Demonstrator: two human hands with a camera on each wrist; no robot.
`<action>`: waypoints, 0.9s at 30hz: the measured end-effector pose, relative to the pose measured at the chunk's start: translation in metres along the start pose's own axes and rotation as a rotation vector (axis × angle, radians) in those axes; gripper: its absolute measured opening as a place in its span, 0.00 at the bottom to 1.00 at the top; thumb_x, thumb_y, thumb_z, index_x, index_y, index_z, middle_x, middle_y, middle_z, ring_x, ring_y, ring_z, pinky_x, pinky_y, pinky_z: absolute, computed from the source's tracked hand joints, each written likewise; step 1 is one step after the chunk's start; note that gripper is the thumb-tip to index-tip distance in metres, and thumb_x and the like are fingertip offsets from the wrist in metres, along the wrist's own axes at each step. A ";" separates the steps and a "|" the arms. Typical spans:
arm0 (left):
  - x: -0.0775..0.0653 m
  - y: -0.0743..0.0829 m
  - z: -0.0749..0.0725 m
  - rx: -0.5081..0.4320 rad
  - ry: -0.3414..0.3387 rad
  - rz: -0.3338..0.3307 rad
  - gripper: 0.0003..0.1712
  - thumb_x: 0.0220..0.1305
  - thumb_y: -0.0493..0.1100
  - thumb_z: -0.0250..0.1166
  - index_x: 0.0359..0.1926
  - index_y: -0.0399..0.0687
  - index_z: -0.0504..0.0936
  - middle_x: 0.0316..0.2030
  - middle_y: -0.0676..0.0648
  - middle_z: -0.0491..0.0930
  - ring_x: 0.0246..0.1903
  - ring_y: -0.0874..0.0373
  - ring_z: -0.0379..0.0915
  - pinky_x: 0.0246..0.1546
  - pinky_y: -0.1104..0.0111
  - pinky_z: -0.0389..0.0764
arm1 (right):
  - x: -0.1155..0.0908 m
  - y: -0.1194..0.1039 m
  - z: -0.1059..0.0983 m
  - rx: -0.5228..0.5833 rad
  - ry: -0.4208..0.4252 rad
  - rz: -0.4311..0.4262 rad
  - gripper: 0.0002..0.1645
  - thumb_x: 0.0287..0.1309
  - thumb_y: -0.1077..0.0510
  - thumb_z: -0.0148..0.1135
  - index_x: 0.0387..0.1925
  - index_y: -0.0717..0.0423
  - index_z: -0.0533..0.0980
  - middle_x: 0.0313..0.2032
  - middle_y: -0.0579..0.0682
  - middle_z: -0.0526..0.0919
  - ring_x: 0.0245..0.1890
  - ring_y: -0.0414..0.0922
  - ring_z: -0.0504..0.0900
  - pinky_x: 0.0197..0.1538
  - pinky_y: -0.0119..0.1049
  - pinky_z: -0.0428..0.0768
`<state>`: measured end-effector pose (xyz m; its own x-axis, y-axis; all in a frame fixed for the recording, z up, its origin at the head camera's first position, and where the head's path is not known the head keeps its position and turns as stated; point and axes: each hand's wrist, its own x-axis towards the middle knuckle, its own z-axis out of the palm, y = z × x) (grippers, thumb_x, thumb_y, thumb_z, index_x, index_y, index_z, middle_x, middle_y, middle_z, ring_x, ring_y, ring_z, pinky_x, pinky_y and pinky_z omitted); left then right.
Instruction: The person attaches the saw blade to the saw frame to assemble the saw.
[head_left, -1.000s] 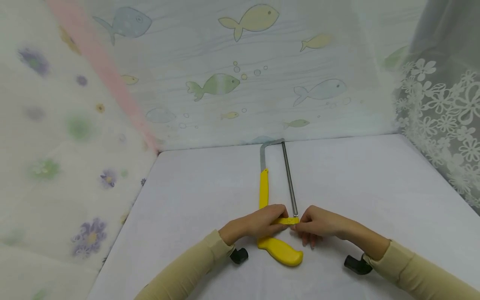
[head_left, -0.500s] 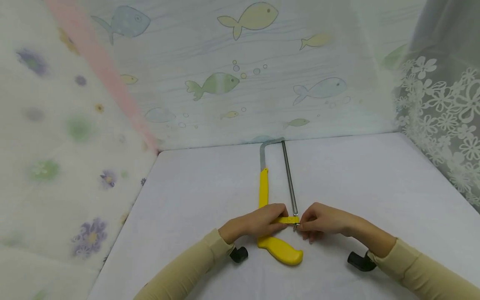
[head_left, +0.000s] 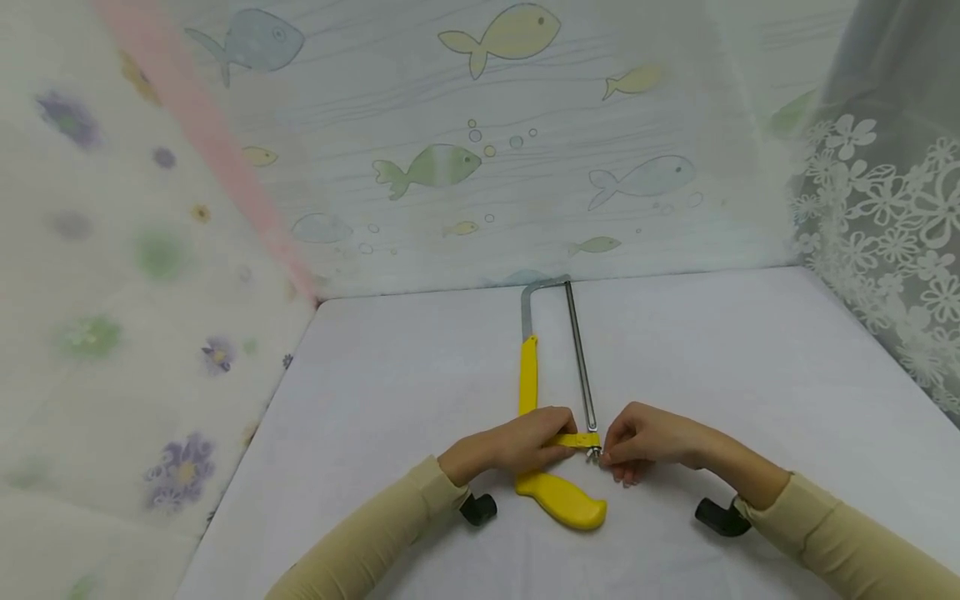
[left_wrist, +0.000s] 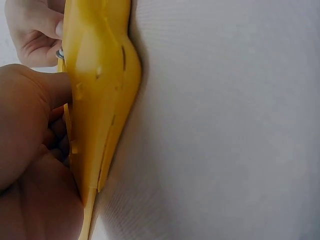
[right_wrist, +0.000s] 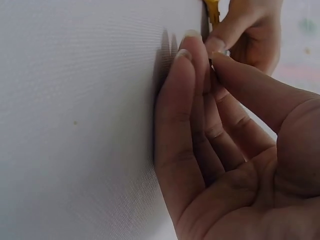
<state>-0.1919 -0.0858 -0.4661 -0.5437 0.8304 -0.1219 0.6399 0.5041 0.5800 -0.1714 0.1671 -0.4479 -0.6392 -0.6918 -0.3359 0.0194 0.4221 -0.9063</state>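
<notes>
A hacksaw [head_left: 529,375] with a yellow handle and a grey metal bow lies flat, its blade [head_left: 579,358] along the right side. My left hand [head_left: 528,442] grips the yellow frame above the handle; in the left wrist view the thumb presses on the yellow body [left_wrist: 97,85]. A small metal wing nut [head_left: 593,455] juts from the lower blade mount. My right hand [head_left: 652,437] pinches at this wing nut with thumb and forefinger. In the right wrist view the fingertips [right_wrist: 218,57] largely hide it, the other fingers lying loosely curled close to the cloth.
A white cloth [head_left: 397,358] covers the table. Behind it hangs a fish-print curtain [head_left: 450,100], with a flowered sheet [head_left: 112,275] on the left and lace [head_left: 892,208] on the right. Black wrist camera mounts [head_left: 478,510] sit under both forearms.
My right hand has shifted slightly right and its fingers have moved at the lower blade mount, so the wing nut now shows. The left hand and hacksaw have stayed put.
</notes>
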 end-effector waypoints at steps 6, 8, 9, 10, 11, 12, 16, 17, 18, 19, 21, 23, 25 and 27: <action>0.001 0.001 0.000 0.001 -0.002 0.018 0.07 0.76 0.41 0.60 0.51 0.45 0.74 0.44 0.54 0.76 0.40 0.64 0.68 0.46 0.77 0.71 | 0.003 0.000 0.004 -0.102 0.017 -0.052 0.12 0.65 0.61 0.67 0.26 0.63 0.83 0.18 0.51 0.81 0.18 0.41 0.78 0.25 0.30 0.80; 0.002 0.001 0.000 -0.002 0.000 0.016 0.07 0.76 0.40 0.60 0.51 0.45 0.74 0.43 0.54 0.76 0.40 0.64 0.68 0.44 0.77 0.71 | 0.003 -0.003 0.007 -0.124 0.025 -0.054 0.12 0.64 0.62 0.67 0.25 0.63 0.83 0.18 0.51 0.81 0.17 0.41 0.79 0.24 0.29 0.79; 0.002 0.001 -0.001 -0.002 0.001 0.015 0.07 0.76 0.40 0.60 0.50 0.45 0.74 0.43 0.54 0.76 0.39 0.64 0.68 0.44 0.77 0.71 | 0.004 -0.004 0.009 -0.119 0.026 -0.048 0.12 0.64 0.62 0.67 0.25 0.63 0.82 0.18 0.52 0.81 0.17 0.41 0.79 0.24 0.29 0.79; 0.002 0.001 -0.001 -0.002 0.003 0.013 0.07 0.76 0.41 0.60 0.50 0.45 0.74 0.42 0.54 0.76 0.39 0.64 0.68 0.43 0.77 0.71 | 0.004 -0.006 0.009 -0.106 0.027 -0.038 0.11 0.64 0.62 0.67 0.26 0.64 0.82 0.18 0.52 0.82 0.17 0.41 0.80 0.24 0.29 0.80; 0.002 0.001 -0.002 -0.004 0.005 0.012 0.07 0.76 0.41 0.60 0.50 0.45 0.74 0.42 0.54 0.75 0.38 0.64 0.68 0.42 0.77 0.71 | 0.004 -0.007 0.010 -0.091 0.025 -0.032 0.11 0.64 0.63 0.67 0.26 0.65 0.82 0.19 0.54 0.83 0.17 0.42 0.81 0.24 0.30 0.80; 0.002 0.001 -0.002 -0.006 0.006 0.011 0.06 0.77 0.41 0.59 0.50 0.45 0.74 0.42 0.54 0.75 0.38 0.64 0.68 0.42 0.77 0.71 | 0.004 -0.008 0.011 -0.073 0.023 -0.025 0.11 0.64 0.63 0.67 0.27 0.65 0.82 0.20 0.55 0.83 0.18 0.42 0.81 0.24 0.31 0.81; 0.001 0.001 -0.002 -0.005 0.004 0.009 0.07 0.77 0.41 0.59 0.50 0.45 0.74 0.42 0.54 0.76 0.37 0.64 0.68 0.41 0.78 0.71 | 0.004 -0.008 0.012 -0.026 0.002 -0.011 0.09 0.62 0.64 0.69 0.28 0.67 0.82 0.22 0.58 0.85 0.20 0.43 0.83 0.26 0.33 0.83; 0.001 0.001 -0.002 -0.006 0.002 0.009 0.07 0.77 0.41 0.59 0.50 0.45 0.74 0.42 0.53 0.76 0.37 0.64 0.68 0.41 0.78 0.71 | 0.004 -0.007 0.012 -0.022 -0.005 -0.011 0.10 0.62 0.63 0.70 0.28 0.67 0.83 0.22 0.58 0.85 0.20 0.43 0.83 0.26 0.33 0.83; 0.001 0.001 -0.002 -0.008 0.000 0.008 0.07 0.77 0.41 0.59 0.50 0.45 0.74 0.43 0.53 0.76 0.37 0.65 0.68 0.41 0.78 0.71 | 0.005 -0.006 0.012 -0.020 -0.009 -0.008 0.11 0.62 0.62 0.70 0.28 0.67 0.83 0.22 0.58 0.85 0.20 0.43 0.84 0.26 0.33 0.83; 0.001 0.000 -0.002 -0.007 -0.001 0.008 0.07 0.77 0.41 0.59 0.50 0.45 0.74 0.43 0.53 0.76 0.38 0.65 0.68 0.42 0.78 0.71 | 0.005 -0.006 0.012 -0.019 -0.014 -0.004 0.12 0.62 0.61 0.71 0.27 0.67 0.83 0.22 0.58 0.85 0.20 0.43 0.83 0.26 0.33 0.83; 0.001 -0.001 -0.001 -0.010 -0.005 0.006 0.07 0.77 0.41 0.59 0.51 0.45 0.74 0.43 0.53 0.76 0.38 0.65 0.68 0.42 0.78 0.71 | 0.006 -0.005 0.013 -0.019 -0.015 0.009 0.16 0.64 0.56 0.70 0.26 0.66 0.83 0.22 0.57 0.85 0.19 0.43 0.83 0.25 0.33 0.82; 0.001 -0.002 0.000 -0.016 -0.010 0.001 0.08 0.77 0.40 0.59 0.51 0.45 0.73 0.43 0.54 0.76 0.39 0.65 0.68 0.43 0.78 0.71 | 0.008 -0.004 0.013 -0.017 -0.005 0.033 0.21 0.67 0.52 0.68 0.25 0.66 0.83 0.21 0.56 0.84 0.18 0.43 0.82 0.25 0.32 0.81; 0.001 -0.002 0.001 -0.017 -0.012 -0.001 0.08 0.77 0.40 0.59 0.52 0.45 0.73 0.43 0.54 0.76 0.39 0.65 0.69 0.44 0.78 0.72 | 0.009 -0.003 0.014 -0.015 0.011 0.054 0.25 0.69 0.49 0.65 0.24 0.66 0.82 0.20 0.55 0.84 0.17 0.43 0.82 0.24 0.32 0.81; 0.001 -0.001 0.001 -0.022 -0.014 -0.004 0.08 0.77 0.40 0.59 0.52 0.45 0.73 0.43 0.54 0.76 0.40 0.65 0.69 0.45 0.78 0.72 | 0.009 -0.003 0.015 -0.010 0.028 0.073 0.27 0.71 0.47 0.62 0.24 0.66 0.81 0.20 0.54 0.84 0.16 0.43 0.82 0.23 0.32 0.80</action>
<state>-0.1930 -0.0856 -0.4676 -0.5388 0.8315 -0.1352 0.6255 0.5023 0.5970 -0.1655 0.1504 -0.4518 -0.6575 -0.6423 -0.3938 0.0595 0.4768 -0.8770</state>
